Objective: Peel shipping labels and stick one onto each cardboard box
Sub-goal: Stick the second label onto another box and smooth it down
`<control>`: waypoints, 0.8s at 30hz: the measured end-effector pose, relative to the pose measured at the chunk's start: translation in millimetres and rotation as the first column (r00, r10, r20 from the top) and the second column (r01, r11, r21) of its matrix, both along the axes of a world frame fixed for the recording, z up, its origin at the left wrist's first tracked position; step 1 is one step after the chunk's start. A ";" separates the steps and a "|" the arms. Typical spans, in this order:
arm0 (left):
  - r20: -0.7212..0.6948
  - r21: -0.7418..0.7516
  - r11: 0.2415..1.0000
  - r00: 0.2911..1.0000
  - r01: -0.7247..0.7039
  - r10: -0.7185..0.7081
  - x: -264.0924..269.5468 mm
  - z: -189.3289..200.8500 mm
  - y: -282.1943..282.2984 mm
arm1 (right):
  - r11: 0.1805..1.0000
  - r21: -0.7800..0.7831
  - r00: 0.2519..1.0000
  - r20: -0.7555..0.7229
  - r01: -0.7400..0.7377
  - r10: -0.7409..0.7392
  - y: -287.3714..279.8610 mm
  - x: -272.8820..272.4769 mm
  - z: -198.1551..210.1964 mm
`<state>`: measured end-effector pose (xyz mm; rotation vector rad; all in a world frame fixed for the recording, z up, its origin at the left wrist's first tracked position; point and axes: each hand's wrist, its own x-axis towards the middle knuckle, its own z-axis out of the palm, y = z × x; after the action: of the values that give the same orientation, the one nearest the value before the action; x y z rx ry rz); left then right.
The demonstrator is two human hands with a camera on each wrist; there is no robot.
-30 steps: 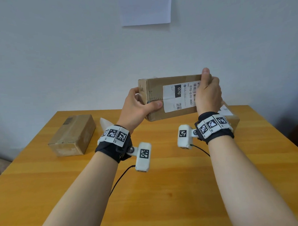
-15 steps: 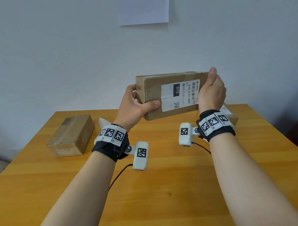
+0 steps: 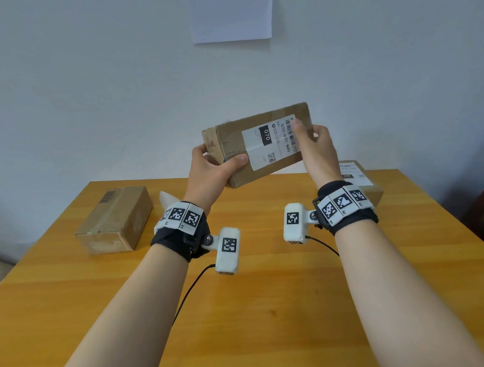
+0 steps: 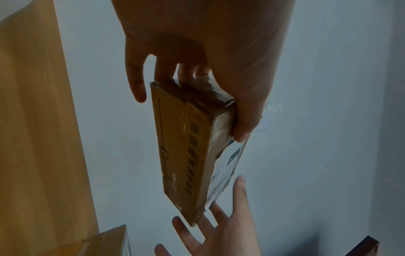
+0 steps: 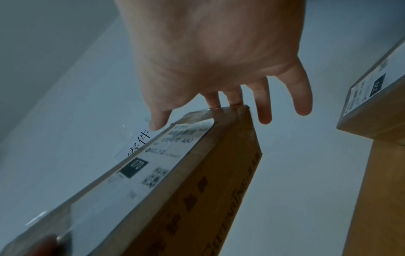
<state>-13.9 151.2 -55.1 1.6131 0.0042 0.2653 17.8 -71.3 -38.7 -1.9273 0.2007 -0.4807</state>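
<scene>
A brown cardboard box (image 3: 230, 139) is held up in the air in front of the wall, tilted with its right end higher. A white shipping label (image 3: 269, 142) marked 070 lies stuck on the face turned toward me. My left hand (image 3: 219, 162) grips the box's left end, thumb on the front face and fingers behind. My right hand (image 3: 306, 130) is at the right end with straight, spread fingers. Its thumb sits by the label's barcode edge (image 5: 186, 133), and two fingers touch the box's end (image 5: 228, 110). In the left wrist view the box (image 4: 186, 152) shows edge-on.
On the wooden table (image 3: 268, 307) a box without a label (image 3: 117, 219) lies at the left and a labelled box (image 3: 357, 178) at the right behind my wrist. A white backing scrap (image 3: 168, 199) lies near the left box. A paper sheet (image 3: 230, 14) hangs on the wall.
The box has tilted, its right end rising. My right hand has let go of the box's right end and its fingers have straightened. The left hand keeps its grip.
</scene>
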 end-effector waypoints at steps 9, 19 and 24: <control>-0.092 -0.017 0.993 0.988 0.120 -0.121 -8.1 -2.6 -4.6 | 0.996 0.083 0.999 -0.038 -0.015 0.018 16.7 0.6 1.4; -0.186 -0.032 0.974 0.956 0.224 -0.226 -13.3 2.4 -3.8 | 0.995 -0.097 0.998 0.066 0.010 -0.003 21.8 -3.3 -4.8; -0.175 0.011 0.956 0.942 0.292 -0.286 -17.9 1.5 -6.4 | 0.986 -0.135 0.983 0.168 0.096 -0.072 27.0 -3.7 -7.9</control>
<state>-31.8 144.8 -53.5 1.6448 -0.1054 -0.1027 14.1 -44.3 -46.7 -2.0124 0.1455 -0.7227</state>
